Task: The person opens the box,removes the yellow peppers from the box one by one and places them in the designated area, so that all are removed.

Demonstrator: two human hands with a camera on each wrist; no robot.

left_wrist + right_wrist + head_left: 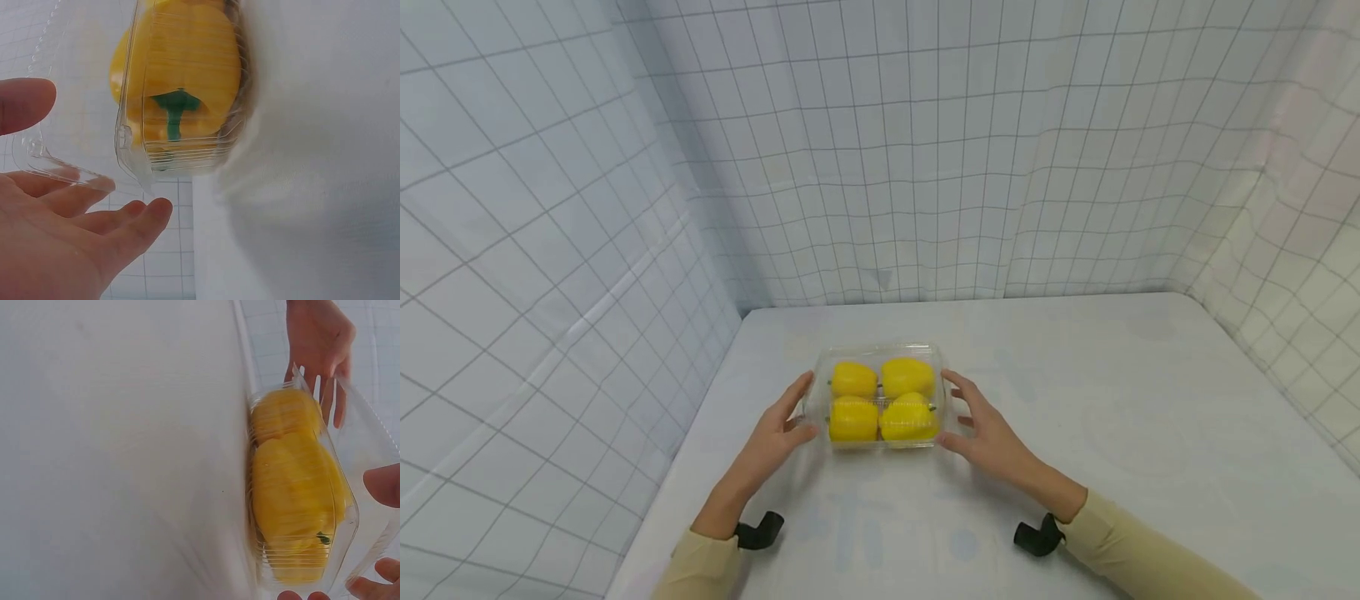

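Note:
A clear plastic clamshell box (886, 448) lies on the white table with several yellow bell peppers (853, 419) inside. Its transparent lid (81, 69) stands tilted apart from the base in the wrist views. My left hand (772, 431) is at the left side of the box, thumb near the front corner and fingers fairly straight along the lid's edge. On the right side, my right hand (988, 433) spreads its thumb and fingers about the lid's edge, fingertips touching the plastic. A green stem (176, 109) shows on one pepper through the base wall.
The white table (1097, 400) extends around the box. White grid-patterned curtains (925, 167) hang behind it and on both sides. Black wrist mounts (762, 531) sit below each hand, beside beige sleeves (1138, 542).

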